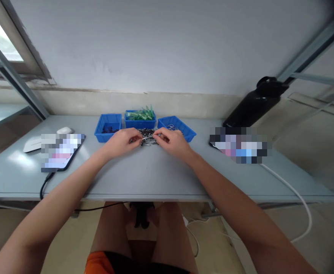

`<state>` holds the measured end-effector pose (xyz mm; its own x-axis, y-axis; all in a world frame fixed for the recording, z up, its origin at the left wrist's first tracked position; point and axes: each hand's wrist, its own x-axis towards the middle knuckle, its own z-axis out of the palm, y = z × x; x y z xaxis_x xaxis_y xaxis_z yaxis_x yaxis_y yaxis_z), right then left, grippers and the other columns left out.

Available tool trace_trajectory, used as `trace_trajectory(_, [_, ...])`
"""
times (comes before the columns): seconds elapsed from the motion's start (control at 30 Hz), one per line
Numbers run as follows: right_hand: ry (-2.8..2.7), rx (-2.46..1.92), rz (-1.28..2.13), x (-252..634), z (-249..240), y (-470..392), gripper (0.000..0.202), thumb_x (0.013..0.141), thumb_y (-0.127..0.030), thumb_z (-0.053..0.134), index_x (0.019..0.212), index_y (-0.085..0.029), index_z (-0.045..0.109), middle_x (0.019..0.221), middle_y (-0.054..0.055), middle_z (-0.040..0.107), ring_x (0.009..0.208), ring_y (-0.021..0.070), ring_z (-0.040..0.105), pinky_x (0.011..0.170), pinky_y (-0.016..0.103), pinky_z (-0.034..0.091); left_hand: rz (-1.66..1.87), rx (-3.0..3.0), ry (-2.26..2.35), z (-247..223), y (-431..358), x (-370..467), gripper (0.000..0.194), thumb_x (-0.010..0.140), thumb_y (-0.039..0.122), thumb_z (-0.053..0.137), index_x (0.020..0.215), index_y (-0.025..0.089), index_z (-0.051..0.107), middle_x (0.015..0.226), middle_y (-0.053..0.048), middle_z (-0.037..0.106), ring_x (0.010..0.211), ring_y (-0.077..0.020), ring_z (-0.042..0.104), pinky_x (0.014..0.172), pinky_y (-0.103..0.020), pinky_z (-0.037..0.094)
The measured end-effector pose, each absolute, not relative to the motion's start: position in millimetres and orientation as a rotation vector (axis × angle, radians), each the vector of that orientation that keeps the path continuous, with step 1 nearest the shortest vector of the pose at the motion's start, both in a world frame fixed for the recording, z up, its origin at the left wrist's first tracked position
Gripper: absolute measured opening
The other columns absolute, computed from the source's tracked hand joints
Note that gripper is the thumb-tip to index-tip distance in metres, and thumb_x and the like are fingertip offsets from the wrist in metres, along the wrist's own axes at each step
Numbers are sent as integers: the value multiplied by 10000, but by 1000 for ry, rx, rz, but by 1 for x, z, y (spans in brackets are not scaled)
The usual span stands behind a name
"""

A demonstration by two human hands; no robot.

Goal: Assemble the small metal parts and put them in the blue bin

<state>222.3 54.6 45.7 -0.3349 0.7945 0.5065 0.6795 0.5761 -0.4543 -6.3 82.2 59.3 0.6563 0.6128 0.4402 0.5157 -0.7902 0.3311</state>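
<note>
My left hand (126, 141) and my right hand (171, 140) meet over a pile of small dark and silvery metal pieces (146, 132) on the table. Both hands are closed, thumb against fingers. A thin silvery stick (148, 137) spans the short gap between the two pinches; its ends are hidden by my fingertips. Behind my left hand stands a blue bin (97, 131) with small dark red pieces inside. Another blue bin (140, 124), at the back middle, holds green, partly clear pieces. Beyond my right hand, a third blue bin (189, 134) sits turned askew, with thin silvery pieces in it.
On the left of the grey table (144, 179) lie a phone (61, 154) with a black cable, a white case (32, 144) and a white rounded object (64, 130). At right, another phone (237, 146) with a white cable leans before a black bottle (251, 106). A wall rises behind.
</note>
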Motion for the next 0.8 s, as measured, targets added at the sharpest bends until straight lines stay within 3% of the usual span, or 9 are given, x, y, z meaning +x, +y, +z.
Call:
trace_trajectory(0.3, [-2318, -1160, 251, 218, 39, 59, 194, 927, -288, 489, 967, -189, 651, 703, 6, 655, 641, 133, 562, 659, 244, 367, 1148, 2694, 782, 60, 76, -3, 114, 862, 228, 557, 823, 162, 642, 759, -15, 627, 681, -110, 575, 620, -201, 446])
trace_trajectory(0.57, [-2382, -1134, 217, 216, 40, 56, 160, 889, -211, 509, 951, -194, 655, 701, 8, 658, 651, 136, 575, 658, 245, 370, 1131, 2708, 757, 58, 74, 1, 94, 834, 224, 546, 804, 166, 613, 711, 2, 591, 643, -105, 552, 604, -205, 436])
trace_trajectory(0.8, [-2206, -1101, 181, 224, 42, 60, 197, 904, -289, 472, 896, -182, 637, 616, -14, 596, 559, 109, 507, 606, 240, 356, 869, 2679, 985, 57, 80, -4, 99, 782, 191, 538, 788, 158, 631, 717, -3, 636, 641, -112, 557, 616, -214, 423])
